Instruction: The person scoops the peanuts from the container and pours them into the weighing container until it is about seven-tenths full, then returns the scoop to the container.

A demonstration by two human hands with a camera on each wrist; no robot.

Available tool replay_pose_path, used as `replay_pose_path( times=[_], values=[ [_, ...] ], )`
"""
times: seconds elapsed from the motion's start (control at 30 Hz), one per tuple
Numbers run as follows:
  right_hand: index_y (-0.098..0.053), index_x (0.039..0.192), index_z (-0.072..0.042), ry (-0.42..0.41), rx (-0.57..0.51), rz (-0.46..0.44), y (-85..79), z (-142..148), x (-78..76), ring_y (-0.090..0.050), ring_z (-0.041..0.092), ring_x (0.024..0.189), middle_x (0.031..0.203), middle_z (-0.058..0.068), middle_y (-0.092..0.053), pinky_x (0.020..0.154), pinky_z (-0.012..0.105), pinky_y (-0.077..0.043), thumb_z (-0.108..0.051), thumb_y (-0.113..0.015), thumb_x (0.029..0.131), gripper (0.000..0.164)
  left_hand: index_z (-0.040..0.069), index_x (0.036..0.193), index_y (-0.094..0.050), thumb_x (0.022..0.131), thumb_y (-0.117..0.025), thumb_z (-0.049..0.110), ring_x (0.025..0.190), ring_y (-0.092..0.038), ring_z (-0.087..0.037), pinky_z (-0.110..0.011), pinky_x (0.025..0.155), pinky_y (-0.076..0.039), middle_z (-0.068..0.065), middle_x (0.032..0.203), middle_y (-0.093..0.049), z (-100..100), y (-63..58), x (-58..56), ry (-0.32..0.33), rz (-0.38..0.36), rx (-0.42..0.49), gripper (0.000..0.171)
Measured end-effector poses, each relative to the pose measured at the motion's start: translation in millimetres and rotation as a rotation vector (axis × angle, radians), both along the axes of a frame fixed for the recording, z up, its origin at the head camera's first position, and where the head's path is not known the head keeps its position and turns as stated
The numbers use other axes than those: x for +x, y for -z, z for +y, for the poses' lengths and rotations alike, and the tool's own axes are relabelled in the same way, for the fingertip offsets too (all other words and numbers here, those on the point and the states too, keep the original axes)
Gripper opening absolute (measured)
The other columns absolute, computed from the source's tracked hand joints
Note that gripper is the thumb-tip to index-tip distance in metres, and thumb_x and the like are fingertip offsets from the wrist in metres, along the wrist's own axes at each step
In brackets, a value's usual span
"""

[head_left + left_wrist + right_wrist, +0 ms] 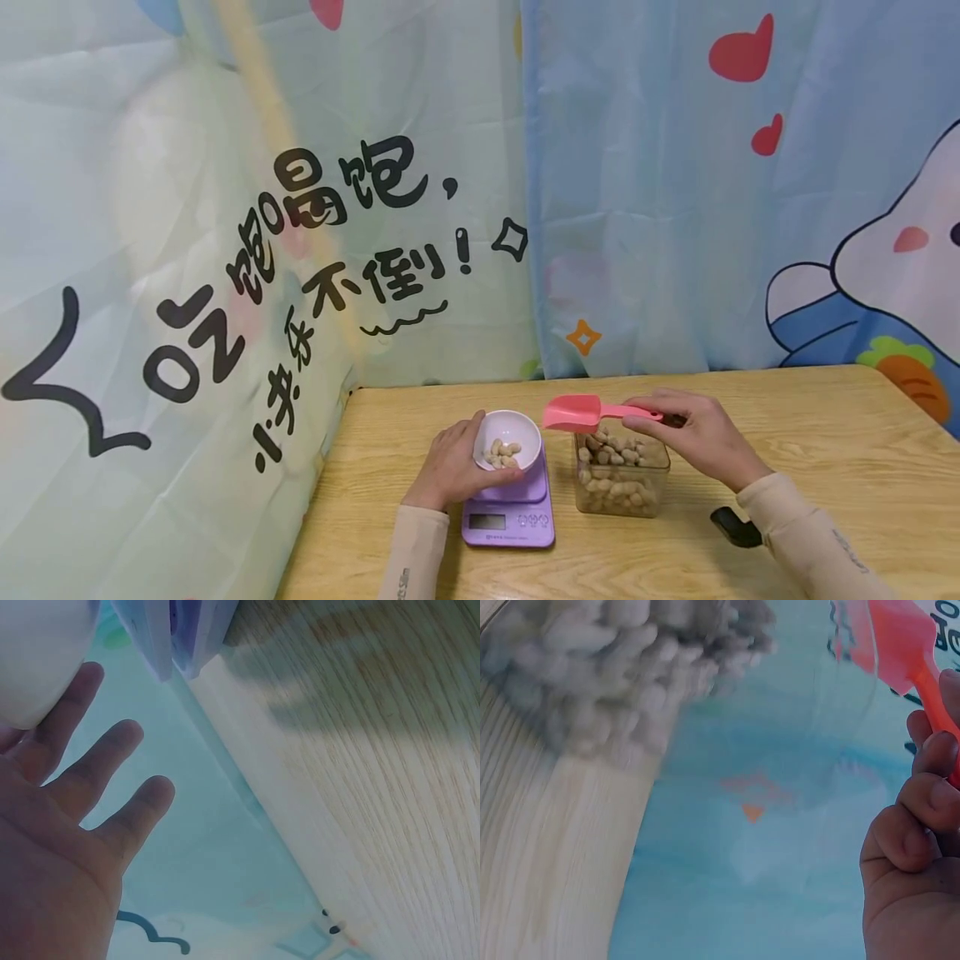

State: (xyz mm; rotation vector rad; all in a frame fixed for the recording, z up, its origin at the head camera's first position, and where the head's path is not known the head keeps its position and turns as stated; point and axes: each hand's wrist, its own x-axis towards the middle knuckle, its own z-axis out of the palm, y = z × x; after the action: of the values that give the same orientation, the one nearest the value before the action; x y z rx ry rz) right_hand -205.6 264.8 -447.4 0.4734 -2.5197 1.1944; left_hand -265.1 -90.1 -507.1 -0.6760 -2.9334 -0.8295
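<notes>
My left hand [453,468] grips a small white bowl [529,433] by its side, thumb along the near rim. Several unshelled peanuts [501,453] lie in the bowl. Beneath it in the head view is a purple kitchen scale [510,532], partly covered by bowl and hand. My right hand [703,429] holds a pink scoop [573,413] by its handle, fingers curled round it in the right wrist view. The scoop's blade hangs at the back left edge of a clear box [619,505], which is full of peanuts [613,452].
Close to my right sleeve lies a black object [733,527], partly hidden by the sleeve. A wooden table [847,467] carries everything. Printed fabric curtains [637,208] rise along its back and left edges.
</notes>
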Motion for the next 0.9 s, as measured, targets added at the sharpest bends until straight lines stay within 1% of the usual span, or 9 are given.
replay_pose_path(
  times=[0.13, 0.23, 0.37, 0.47, 0.6, 0.77, 0.9],
  values=[
    [-0.076, 0.12, -0.013, 0.045, 0.024, 0.018, -1.6, 14.0, 9.3, -0.053, 0.014, 0.067, 0.11, 0.005, -0.07, 0.053, 0.026, -0.044, -0.024, -0.075, 0.094, 0.029, 0.008, 0.158, -0.034, 0.07, -0.073, 0.077, 0.132, -0.051, -0.03, -0.048, 0.116, -0.032, -0.014, 0.143, -0.055, -0.3, 1.0, -0.2, 0.0, 0.006, 0.002, 0.119],
    [-0.077, 0.118, -0.015, 0.081, 0.055, 0.038, -2.4, 25.8, 16.1, -0.052, 0.013, 0.066, 0.103, 0.002, -0.07, 0.052, 0.026, -0.043, -0.024, -0.077, 0.093, 0.026, 0.007, 0.158, -0.034, 0.07, -0.074, 0.077, 0.131, -0.052, -0.03, -0.049, 0.116, -0.033, -0.015, 0.142, -0.056, -0.4, 2.1, -0.2, 0.005, 0.009, 0.007, 0.119],
    [-0.078, 0.115, -0.016, 0.085, 0.12, 0.066, -6.0, 42.3, 22.1, -0.05, 0.01, 0.065, 0.093, -0.005, -0.067, 0.051, 0.025, -0.04, -0.022, -0.078, 0.091, 0.025, 0.006, 0.157, -0.035, 0.07, -0.074, 0.077, 0.13, -0.052, -0.032, -0.05, 0.116, -0.033, -0.016, 0.141, -0.056, -0.5, 2.2, 0.0, 0.014, 0.017, 0.013, 0.118],
    [-0.078, 0.112, -0.016, 0.049, 0.2, 0.102, -13.8, 49.6, 21.6, -0.046, 0.007, 0.062, 0.083, -0.01, -0.062, 0.051, 0.023, -0.037, -0.02, -0.08, 0.089, 0.024, 0.007, 0.157, -0.035, 0.071, -0.074, 0.076, 0.13, -0.052, -0.032, -0.05, 0.116, -0.033, -0.016, 0.142, -0.056, -1.4, 0.5, 1.0, 0.012, 0.016, 0.017, 0.118],
    [-0.079, 0.106, -0.018, -0.007, 0.327, 0.121, -28.6, 48.7, 18.3, -0.042, 0.001, 0.059, 0.072, -0.018, -0.052, 0.05, 0.022, -0.035, -0.024, -0.081, 0.088, 0.019, 0.006, 0.157, -0.035, 0.071, -0.074, 0.076, 0.13, -0.052, -0.032, -0.05, 0.116, -0.033, -0.016, 0.142, -0.056, -2.3, -0.9, 2.2, 0.007, 0.012, 0.018, 0.118],
    [-0.08, 0.101, -0.019, -0.067, 0.415, 0.105, -42.0, 41.4, 15.1, -0.041, -0.002, 0.059, 0.072, -0.021, -0.049, 0.051, 0.02, -0.038, -0.027, -0.08, 0.089, 0.014, 0.008, 0.158, -0.034, 0.07, -0.074, 0.077, 0.131, -0.052, -0.03, -0.049, 0.117, -0.032, -0.015, 0.143, -0.055, -1.2, -1.0, 2.0, 0.001, -0.003, 0.016, 0.119],
    [-0.08, 0.1, -0.018, -0.113, 0.454, 0.078, -42.5, 38.5, 12.5, -0.042, -0.004, 0.061, 0.077, -0.021, -0.055, 0.052, 0.021, -0.04, -0.027, -0.079, 0.09, 0.014, 0.008, 0.159, -0.033, 0.07, -0.073, 0.078, 0.132, -0.051, -0.03, -0.048, 0.117, -0.031, -0.015, 0.144, -0.054, -0.3, 0.8, 1.9, 0.0, -0.011, 0.013, 0.12]
  ],
)
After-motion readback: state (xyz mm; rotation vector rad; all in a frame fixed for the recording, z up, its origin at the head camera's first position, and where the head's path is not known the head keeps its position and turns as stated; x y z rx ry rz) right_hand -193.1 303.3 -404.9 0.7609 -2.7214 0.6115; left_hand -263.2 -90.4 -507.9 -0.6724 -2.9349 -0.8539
